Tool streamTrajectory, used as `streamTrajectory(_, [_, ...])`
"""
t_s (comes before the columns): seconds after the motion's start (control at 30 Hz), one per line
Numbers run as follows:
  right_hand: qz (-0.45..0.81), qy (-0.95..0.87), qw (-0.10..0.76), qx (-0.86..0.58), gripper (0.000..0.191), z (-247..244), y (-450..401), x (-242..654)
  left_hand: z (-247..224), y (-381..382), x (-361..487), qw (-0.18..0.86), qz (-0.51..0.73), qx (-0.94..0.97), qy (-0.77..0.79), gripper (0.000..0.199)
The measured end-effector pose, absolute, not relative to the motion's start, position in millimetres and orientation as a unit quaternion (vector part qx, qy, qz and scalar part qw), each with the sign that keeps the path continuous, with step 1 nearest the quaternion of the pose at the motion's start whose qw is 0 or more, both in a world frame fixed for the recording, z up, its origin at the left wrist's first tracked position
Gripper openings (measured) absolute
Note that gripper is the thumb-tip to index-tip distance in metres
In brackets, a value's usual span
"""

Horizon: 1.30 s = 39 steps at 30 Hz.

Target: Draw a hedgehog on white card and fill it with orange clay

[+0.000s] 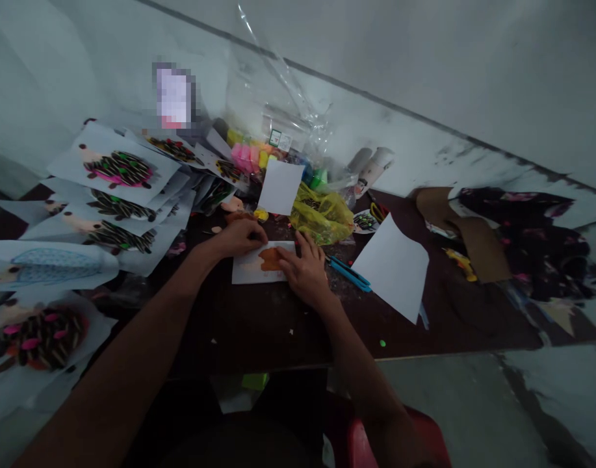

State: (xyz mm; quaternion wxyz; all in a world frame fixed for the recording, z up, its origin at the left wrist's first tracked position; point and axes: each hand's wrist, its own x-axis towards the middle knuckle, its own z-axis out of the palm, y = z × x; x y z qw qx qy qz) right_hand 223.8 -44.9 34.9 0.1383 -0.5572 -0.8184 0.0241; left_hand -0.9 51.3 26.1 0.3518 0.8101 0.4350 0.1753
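A small white card (242,275) lies on the dark table before me, with a flattened brown-orange patch of modelling clay (269,259) and a paler shape beside it. My right hand (308,268) rests over the card's right side, fingers spread and touching the clay patch. At the card's upper left edge is my left hand (242,236), its fingers curled together; whatever is between the fingertips is hidden. More brown clay (239,216) sits just beyond the left hand. A blue pen-like tool (350,273) lies right of my right hand.
Stacked hedgehog pictures covered with seeds (119,170) fill the left. Behind the card are a yellow plastic bag (322,218), a white paper piece (281,186) and colourful clay packs (246,157). Rightward lie a larger white sheet (395,266), a yellow cutter (461,263) and dark patterned cloth (536,234).
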Motion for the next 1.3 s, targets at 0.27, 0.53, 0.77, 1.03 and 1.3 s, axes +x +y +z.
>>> streamTrajectory(0.27, [0.024, -0.806, 0.154, -0.571, 0.033, 32.5, -45.5, 226.1, 24.2, 53.0, -2.9, 0.366, 0.169, 0.805, 0.435, 0.029])
streamTrajectory(0.53, [0.048, -0.777, 0.236, -0.581, 0.045, 23.5, -34.5, 248.8, 27.4, 47.1, -2.4, 0.316, 0.201, 0.822, 0.429, 0.026])
streamTrajectory(0.77, [0.070, -0.824, 0.214, -0.519, 0.054, 32.9, -32.3, 251.8, 22.0, 45.4, -8.2, 0.308, 0.211, 0.817, 0.439, 0.027])
streamTrajectory(1.03, [0.057, -0.855, 0.173, -0.485, 0.052, 32.6, -24.4, 240.5, 21.9, 44.5, -10.1, 0.283, 0.208, 0.830, 0.433, 0.028])
streamTrajectory(1.3, [0.040, -0.856, 0.108, -0.504, 0.050, 27.6, -25.7, 240.4, 19.9, 44.5, -10.0, 0.282, 0.205, 0.830, 0.435, 0.031])
